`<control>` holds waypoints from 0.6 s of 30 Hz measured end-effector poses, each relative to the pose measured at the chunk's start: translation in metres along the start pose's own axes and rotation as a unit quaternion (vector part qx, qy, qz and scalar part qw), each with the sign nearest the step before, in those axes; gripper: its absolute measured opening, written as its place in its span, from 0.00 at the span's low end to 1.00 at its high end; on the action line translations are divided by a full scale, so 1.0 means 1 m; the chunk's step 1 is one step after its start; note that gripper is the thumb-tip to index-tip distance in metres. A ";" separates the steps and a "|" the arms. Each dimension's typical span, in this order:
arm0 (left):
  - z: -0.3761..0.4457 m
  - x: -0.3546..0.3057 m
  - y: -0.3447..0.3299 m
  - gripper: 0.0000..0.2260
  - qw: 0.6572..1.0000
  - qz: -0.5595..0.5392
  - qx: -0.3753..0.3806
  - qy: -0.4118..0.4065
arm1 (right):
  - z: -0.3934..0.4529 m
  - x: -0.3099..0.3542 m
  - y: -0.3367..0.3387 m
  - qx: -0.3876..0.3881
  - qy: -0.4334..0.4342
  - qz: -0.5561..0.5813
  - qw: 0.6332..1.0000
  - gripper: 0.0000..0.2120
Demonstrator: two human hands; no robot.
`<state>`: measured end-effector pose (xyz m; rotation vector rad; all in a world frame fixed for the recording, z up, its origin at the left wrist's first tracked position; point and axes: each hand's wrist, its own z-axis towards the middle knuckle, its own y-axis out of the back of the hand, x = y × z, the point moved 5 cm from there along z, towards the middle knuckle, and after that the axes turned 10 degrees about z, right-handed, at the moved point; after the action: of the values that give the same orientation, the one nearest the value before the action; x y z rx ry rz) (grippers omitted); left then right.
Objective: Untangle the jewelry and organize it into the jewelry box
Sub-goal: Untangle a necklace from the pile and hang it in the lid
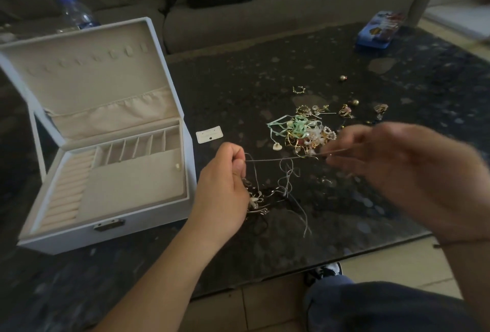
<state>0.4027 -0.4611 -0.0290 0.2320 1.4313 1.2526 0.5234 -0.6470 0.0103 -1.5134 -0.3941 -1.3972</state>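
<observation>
Both hands, left (228, 172) and blurred right (392, 162), pinch a thin chain (281, 158) stretched between them.

Dim indoor light, brightest at the upper right of the frame. The right hand (392, 170) is smeared by motion blur. The table (265, 71) shows faint glare; wide-angle bending curves the edges.

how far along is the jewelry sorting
Barely started. Done: the jewelry box sits open with only one small pale piece in its large tray. In hand: the left hand pinches a thin chain stretched toward the blurred right hand. Left: the tangled pile with green ribbon, and loose earrings on the table.
</observation>
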 end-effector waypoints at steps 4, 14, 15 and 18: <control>0.001 0.008 -0.003 0.12 0.999 -0.031 0.013 0.014 | 0.003 0.020 0.021 0.010 0.027 0.332 0.943 0.21; -0.003 0.015 -0.010 0.09 0.948 -0.276 0.143 0.071 | -0.003 0.023 0.045 -0.271 0.112 -0.147 0.945 0.19; -0.005 0.014 -0.009 0.11 0.940 -0.294 0.159 0.062 | -0.003 0.020 0.033 -0.275 0.137 -0.265 0.914 0.14; -0.009 0.013 -0.009 0.15 0.928 -0.319 0.181 0.062 | 0.001 0.006 0.005 -0.197 0.110 -0.559 0.798 0.10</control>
<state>0.3953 -0.4598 -0.0456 -0.0720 1.6619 0.4734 0.5291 -0.6504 0.0135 -1.4188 -0.9962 -2.6924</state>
